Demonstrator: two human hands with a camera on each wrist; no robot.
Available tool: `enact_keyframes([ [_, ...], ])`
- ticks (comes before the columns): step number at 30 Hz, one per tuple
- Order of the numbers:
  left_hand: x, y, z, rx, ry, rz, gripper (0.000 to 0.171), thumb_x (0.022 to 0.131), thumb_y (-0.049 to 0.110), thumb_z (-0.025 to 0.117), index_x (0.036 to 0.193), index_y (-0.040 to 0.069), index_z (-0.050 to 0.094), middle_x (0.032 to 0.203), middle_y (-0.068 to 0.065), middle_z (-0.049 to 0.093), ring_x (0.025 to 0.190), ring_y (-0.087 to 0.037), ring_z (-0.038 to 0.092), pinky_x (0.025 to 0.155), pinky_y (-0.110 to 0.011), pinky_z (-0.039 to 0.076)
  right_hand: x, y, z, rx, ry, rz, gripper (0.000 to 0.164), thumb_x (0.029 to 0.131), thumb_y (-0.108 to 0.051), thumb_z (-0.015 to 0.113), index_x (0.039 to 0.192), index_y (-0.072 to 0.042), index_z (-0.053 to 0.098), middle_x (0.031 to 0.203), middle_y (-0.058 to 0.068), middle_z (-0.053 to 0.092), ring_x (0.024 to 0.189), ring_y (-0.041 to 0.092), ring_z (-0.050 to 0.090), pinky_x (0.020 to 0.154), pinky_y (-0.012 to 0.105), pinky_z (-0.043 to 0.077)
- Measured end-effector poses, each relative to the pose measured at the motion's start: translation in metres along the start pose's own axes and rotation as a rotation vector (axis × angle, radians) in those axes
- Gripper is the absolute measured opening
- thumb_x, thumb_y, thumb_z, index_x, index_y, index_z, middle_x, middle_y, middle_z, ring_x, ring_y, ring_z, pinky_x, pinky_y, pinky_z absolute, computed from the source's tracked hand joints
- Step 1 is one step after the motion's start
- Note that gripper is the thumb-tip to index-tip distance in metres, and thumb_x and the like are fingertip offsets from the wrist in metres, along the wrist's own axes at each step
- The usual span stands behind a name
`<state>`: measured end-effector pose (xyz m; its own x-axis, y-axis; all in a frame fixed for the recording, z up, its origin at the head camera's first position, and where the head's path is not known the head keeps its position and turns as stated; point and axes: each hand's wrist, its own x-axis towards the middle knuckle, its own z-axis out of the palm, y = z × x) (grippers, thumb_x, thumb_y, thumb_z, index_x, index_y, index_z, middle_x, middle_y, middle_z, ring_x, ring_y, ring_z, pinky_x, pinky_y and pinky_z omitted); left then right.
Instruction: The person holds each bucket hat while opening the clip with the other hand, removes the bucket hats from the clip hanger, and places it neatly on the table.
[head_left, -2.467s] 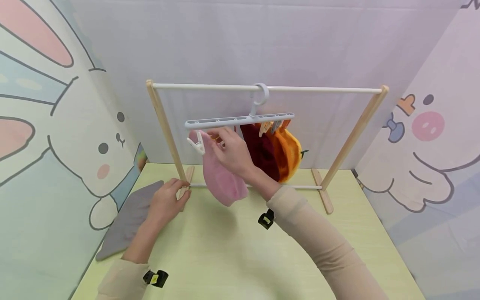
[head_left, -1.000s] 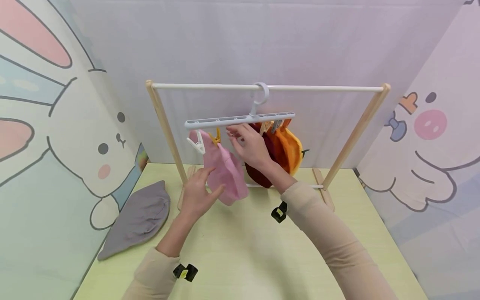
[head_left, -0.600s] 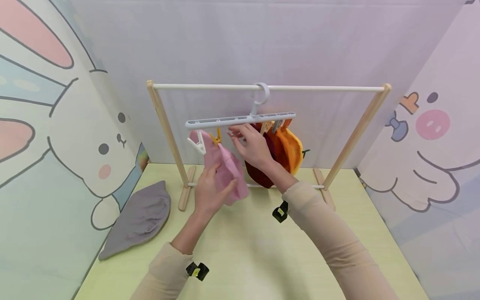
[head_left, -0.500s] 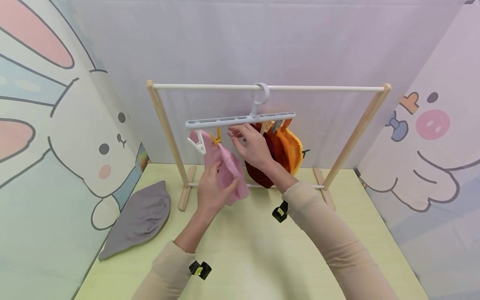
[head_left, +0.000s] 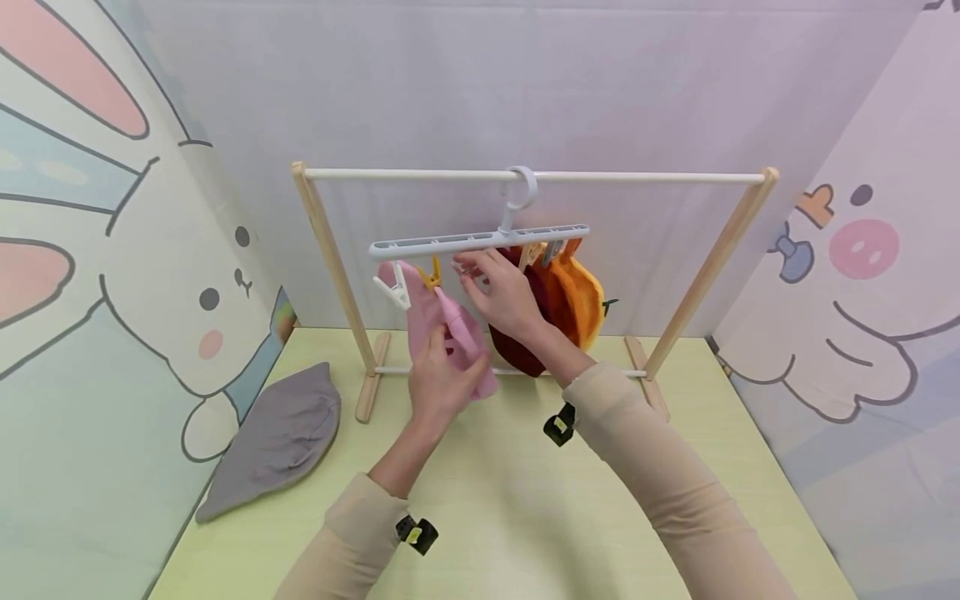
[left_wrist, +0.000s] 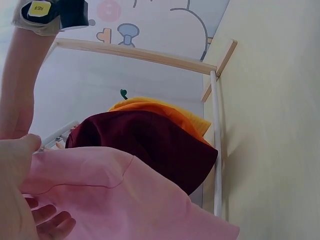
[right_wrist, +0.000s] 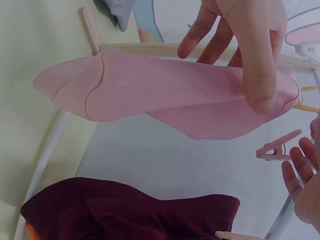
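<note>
Left hand [head_left: 441, 383] pinches pink hat [right_wrist: 155, 85]; probably light, soft, floppy, best held by near edge. Right hand's [head_left: 502, 293] grip unclear.

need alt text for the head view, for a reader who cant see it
A pink hat, clipped to a hanger on a rack, is in a person's left grip, with the right grip at the hanger's lower edge. A maroon hat and an orange hat hang to the right, and a grey hat lies on the table at left.

Left grip [head_left: 444, 380] from rack foot [head_left: 367, 398] to pink hat [head_left: 422, 315]
</note>
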<state>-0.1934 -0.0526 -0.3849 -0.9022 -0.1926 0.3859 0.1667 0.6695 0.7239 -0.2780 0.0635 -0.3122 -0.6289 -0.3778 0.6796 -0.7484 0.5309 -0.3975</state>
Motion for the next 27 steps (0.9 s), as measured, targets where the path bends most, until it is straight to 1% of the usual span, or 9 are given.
enact_keyframes([
  [3,0.001,0.001,0.002,-0.009,0.032,0.015,0.054,0.073,0.039,0.071,0.113,0.009,0.052,0.100,-0.006,0.063,0.087,-0.022,0.062,0.070,-0.037,0.052,0.000,-0.001,0.001,0.013,0.000,-0.010,0.027,0.086,-0.010,0.061,0.113,-0.007,0.060,0.103,0.006,0.062,0.089,0.016,0.060,0.079,0.032,0.052],
  [7,0.001,0.002,0.002,-0.009,0.069,0.022,0.039,0.074,0.027,0.069,0.104,0.006,0.055,0.094,-0.008,0.064,0.080,-0.023,0.063,0.066,-0.039,0.051,0.000,-0.001,0.002,0.025,0.000,-0.030,0.028,0.086,-0.008,0.061,0.113,-0.007,0.060,0.103,0.007,0.062,0.088,0.017,0.061,0.078,0.034,0.052],
  [12,0.001,0.000,0.000,-0.029,0.081,0.024,0.024,0.075,0.017,0.064,0.095,0.006,0.056,0.080,-0.008,0.065,0.069,-0.022,0.063,0.060,-0.037,0.050,0.000,-0.003,0.003,0.011,-0.001,-0.051,0.029,0.085,-0.008,0.062,0.114,-0.006,0.060,0.105,0.007,0.062,0.087,0.017,0.061,0.078,0.032,0.051],
  [16,0.000,-0.004,-0.002,-0.029,0.090,0.041,0.016,0.075,0.010,0.063,0.089,0.006,0.056,0.076,-0.009,0.065,0.065,-0.022,0.062,0.057,-0.034,0.049,0.001,-0.006,0.004,0.004,-0.008,-0.047,0.030,0.085,-0.008,0.061,0.115,-0.005,0.060,0.104,0.007,0.062,0.089,0.017,0.061,0.080,0.027,0.050],
  [20,-0.001,-0.007,-0.005,-0.039,0.097,0.074,0.013,0.076,0.007,0.063,0.087,0.006,0.056,0.075,-0.009,0.065,0.064,-0.021,0.062,0.055,-0.033,0.050,0.002,-0.010,0.005,0.011,-0.025,-0.020,0.030,0.086,-0.010,0.060,0.116,-0.005,0.059,0.101,0.008,0.063,0.090,0.016,0.062,0.080,0.025,0.050],
  [21,-0.001,-0.008,-0.006,-0.043,0.095,0.080,0.020,0.076,0.007,0.062,0.095,0.006,0.058,0.072,-0.010,0.063,0.061,-0.021,0.061,0.053,-0.032,0.049,0.002,-0.011,0.006,0.011,-0.029,-0.010,0.030,0.086,-0.010,0.060,0.116,-0.005,0.059,0.101,0.008,0.063,0.090,0.016,0.062,0.080,0.025,0.050],
  [27,-0.001,-0.013,-0.010,-0.029,0.117,0.131,0.019,0.076,0.003,0.061,0.095,0.004,0.061,0.070,-0.010,0.062,0.059,-0.021,0.058,0.051,-0.032,0.046,0.001,-0.013,0.010,0.013,-0.029,0.026,0.030,0.086,-0.012,0.060,0.115,-0.005,0.058,0.098,0.009,0.065,0.087,0.016,0.065,0.076,0.022,0.051],
])
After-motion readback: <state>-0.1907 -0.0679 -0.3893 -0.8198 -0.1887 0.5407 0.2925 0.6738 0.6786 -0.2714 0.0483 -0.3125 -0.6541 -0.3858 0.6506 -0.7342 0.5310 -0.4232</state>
